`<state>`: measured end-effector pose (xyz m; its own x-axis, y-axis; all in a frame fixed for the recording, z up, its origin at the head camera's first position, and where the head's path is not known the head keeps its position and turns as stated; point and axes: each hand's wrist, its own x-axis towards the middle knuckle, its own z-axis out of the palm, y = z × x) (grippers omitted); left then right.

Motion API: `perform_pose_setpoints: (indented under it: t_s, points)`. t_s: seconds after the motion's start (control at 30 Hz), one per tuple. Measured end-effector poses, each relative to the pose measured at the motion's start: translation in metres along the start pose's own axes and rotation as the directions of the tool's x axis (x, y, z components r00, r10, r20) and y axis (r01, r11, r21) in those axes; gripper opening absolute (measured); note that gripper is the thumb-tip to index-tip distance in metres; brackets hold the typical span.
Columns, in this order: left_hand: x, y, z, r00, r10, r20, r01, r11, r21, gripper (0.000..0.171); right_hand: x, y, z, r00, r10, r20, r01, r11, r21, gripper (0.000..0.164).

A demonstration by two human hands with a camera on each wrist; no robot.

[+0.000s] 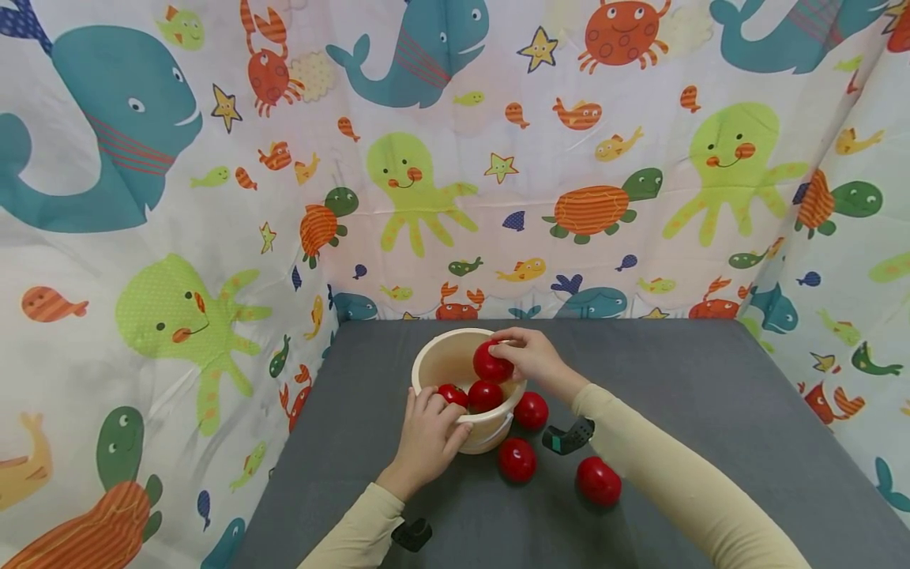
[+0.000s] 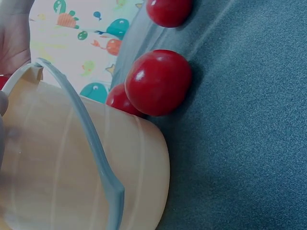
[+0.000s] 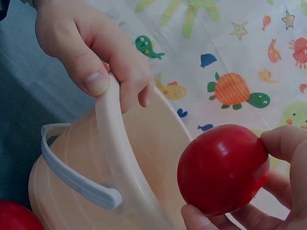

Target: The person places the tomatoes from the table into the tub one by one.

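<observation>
A cream bucket (image 1: 486,436) with a grey-white handle (image 3: 72,175) stands upright on the table. My left hand (image 1: 426,435) grips its near rim, thumb outside and fingers over the edge, as the right wrist view shows. My right hand (image 1: 533,359) pinches a red tomato (image 3: 224,169) between thumb and fingers, above the bucket's opening at its right side. Inside the bucket lie another tomato (image 1: 485,397) and one beside it (image 1: 451,393), partly hidden by my left fingers.
Three loose tomatoes lie on the grey table (image 1: 682,403): one (image 1: 531,411) close by the bucket's right side, one (image 1: 517,461) nearer, and one (image 1: 599,481) under my right forearm. A curtain (image 1: 498,261) printed with sea animals encloses the back and sides.
</observation>
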<state>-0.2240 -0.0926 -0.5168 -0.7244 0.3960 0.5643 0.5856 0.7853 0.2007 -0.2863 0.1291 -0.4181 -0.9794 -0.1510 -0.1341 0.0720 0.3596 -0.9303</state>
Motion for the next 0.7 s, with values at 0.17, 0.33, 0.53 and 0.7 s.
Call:
perform_pose_setpoints:
  t_s: [0.17,0.33,0.53,0.7]
  points:
    - [-0.0001,0.0009,-0.001,1.0,-0.01,0.013,0.01,1.0,-0.01,0.017,0.0006,0.003,0.0039,1.0,-0.007,-0.004,0.007,1.0,-0.015,0.043]
    - [-0.0003,0.0011,-0.0002,1.0,-0.01,0.012,0.01,1.0,-0.007,0.018,-0.0005,0.004,0.0063,1.0,-0.012,-0.014,0.012,1.0,-0.02,0.042]
    - [0.0,0.0006,0.0001,1.0,0.003,-0.011,-0.003,1.0,-0.002,0.018,-0.0001,0.0047,0.0062,1.0,-0.021,-0.006,0.021,1.0,-0.007,0.045]
    - [0.0004,0.0002,0.0001,1.0,0.011,-0.018,-0.011,1.0,0.001,0.019,0.0002,0.0062,0.007,1.0,-0.016,-0.016,0.016,1.0,0.002,0.043]
